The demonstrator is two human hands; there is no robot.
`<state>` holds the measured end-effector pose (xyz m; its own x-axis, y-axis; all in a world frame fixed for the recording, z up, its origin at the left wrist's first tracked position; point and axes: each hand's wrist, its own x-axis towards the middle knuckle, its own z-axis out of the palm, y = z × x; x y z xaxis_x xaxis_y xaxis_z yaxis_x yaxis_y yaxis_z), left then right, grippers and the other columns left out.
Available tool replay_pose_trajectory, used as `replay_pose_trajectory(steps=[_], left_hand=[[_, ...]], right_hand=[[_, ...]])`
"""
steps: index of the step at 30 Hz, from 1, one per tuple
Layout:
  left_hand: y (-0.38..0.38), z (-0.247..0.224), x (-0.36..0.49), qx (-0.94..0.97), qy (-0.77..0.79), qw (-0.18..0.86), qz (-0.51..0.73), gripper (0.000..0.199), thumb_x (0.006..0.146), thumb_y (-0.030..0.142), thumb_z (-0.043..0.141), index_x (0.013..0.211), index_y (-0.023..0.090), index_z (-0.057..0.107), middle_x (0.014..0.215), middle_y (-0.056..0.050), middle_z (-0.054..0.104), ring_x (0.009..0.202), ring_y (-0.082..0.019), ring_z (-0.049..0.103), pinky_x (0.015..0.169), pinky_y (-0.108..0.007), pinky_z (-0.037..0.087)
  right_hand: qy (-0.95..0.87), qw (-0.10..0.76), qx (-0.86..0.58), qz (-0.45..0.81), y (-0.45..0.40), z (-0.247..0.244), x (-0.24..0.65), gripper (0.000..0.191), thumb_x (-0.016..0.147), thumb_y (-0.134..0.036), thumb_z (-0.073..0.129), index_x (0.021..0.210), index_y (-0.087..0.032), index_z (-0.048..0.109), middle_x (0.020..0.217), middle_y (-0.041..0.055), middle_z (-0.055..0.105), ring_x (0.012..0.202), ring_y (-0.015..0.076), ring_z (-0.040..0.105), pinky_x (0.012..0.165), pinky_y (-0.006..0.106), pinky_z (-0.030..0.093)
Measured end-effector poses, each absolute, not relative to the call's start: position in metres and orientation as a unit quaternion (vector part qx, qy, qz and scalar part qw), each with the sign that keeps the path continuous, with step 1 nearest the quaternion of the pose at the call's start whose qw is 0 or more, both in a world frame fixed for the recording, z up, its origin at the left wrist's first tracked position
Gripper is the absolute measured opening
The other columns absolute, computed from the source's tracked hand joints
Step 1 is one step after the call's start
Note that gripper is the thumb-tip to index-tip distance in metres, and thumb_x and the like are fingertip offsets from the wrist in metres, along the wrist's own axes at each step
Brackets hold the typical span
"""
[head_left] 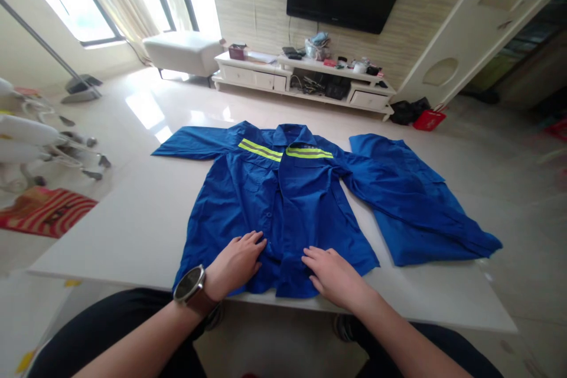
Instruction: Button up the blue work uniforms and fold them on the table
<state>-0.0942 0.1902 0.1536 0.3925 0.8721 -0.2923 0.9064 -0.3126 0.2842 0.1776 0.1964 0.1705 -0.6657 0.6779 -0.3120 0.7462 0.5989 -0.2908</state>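
Observation:
A blue work jacket (310, 201) with yellow-green and grey reflective strips across the chest lies spread out, front up, its collar away from me. Its front is unbuttoned, with the two edges close together. My left hand (237, 264), a watch on its wrist, rests flat on the lower left front panel, fingers stretched out. Flat on the lower right front panel lies my right hand (334, 274), its fingers also extended. One sleeve reaches out to the left; the other slants right across a second blue garment (394, 242), folded, which it partly covers.
The white table (128, 230) carries both garments; its near edge is by my legs. Beyond stand a low white TV cabinet (252, 75) with clutter and a white bench (183, 50). A striped red bag (57, 212) and wheeled white furniture (31, 136) are at left.

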Motion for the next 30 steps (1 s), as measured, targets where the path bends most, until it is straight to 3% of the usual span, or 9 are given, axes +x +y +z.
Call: replay_pose_trajectory(steps=[4,6,10,16,23,30], left_hand=[[0.194,0.165,-0.09,0.829,0.519,0.207,-0.019,0.035,0.09,0.011,0.048,0.115,0.022,0.071,0.124,-0.012,0.068,0.115,-0.027,0.065,0.097,-0.038,0.051],[0.198,0.167,-0.088,0.839,0.5,0.214,-0.006,0.034,0.09,0.008,0.045,0.105,0.022,0.072,0.108,-0.01,0.072,0.103,-0.024,0.068,0.09,-0.035,0.052],[0.207,0.162,-0.084,0.837,0.496,0.23,0.03,0.028,0.088,0.01,0.05,0.103,0.021,0.071,0.101,-0.007,0.072,0.094,-0.024,0.069,0.084,-0.033,0.052],[0.215,0.155,-0.075,0.851,0.407,0.329,0.034,0.033,0.077,0.004,0.053,0.095,0.023,0.072,0.104,-0.004,0.068,0.089,-0.019,0.067,0.084,-0.028,0.05],[0.209,0.161,-0.076,0.87,0.389,0.301,-0.002,0.023,0.065,0.012,0.064,0.083,0.023,0.07,0.112,-0.001,0.066,0.07,-0.015,0.061,0.066,-0.029,0.046],[0.217,0.16,-0.079,0.876,0.4,0.267,0.022,0.018,0.072,0.008,0.059,0.082,0.022,0.064,0.098,-0.002,0.067,0.084,-0.018,0.063,0.072,-0.028,0.045]], right_hand=[[0.896,0.122,0.392,-0.169,0.191,0.176,0.172,0.02,0.093,-0.02,0.054,0.088,-0.017,0.073,0.101,0.0098,0.075,0.098,0.0259,0.07,0.086,0.035,0.048],[0.9,0.123,0.387,-0.156,0.19,0.176,0.168,0.021,0.094,-0.021,0.053,0.083,-0.018,0.071,0.09,0.0076,0.074,0.087,0.0237,0.071,0.077,0.032,0.046],[0.909,0.075,0.385,-0.145,0.19,0.169,0.157,0.015,0.096,-0.022,0.052,0.098,-0.02,0.067,0.096,0.0054,0.072,0.085,0.0213,0.069,0.071,0.03,0.042],[0.926,0.069,0.331,-0.167,0.192,0.16,0.145,0.027,0.095,-0.013,0.048,0.114,-0.022,0.064,0.109,0.0067,0.07,0.09,0.0202,0.068,0.073,0.03,0.041],[0.927,0.079,0.318,-0.183,0.194,0.157,0.144,0.031,0.095,-0.013,0.045,0.111,-0.024,0.069,0.105,0.0064,0.071,0.084,0.0194,0.068,0.071,0.03,0.04],[0.923,0.08,0.298,-0.231,0.197,0.155,0.14,0.033,0.091,-0.011,0.047,0.111,-0.025,0.069,0.106,0.0053,0.071,0.087,0.0188,0.067,0.071,0.028,0.04]])
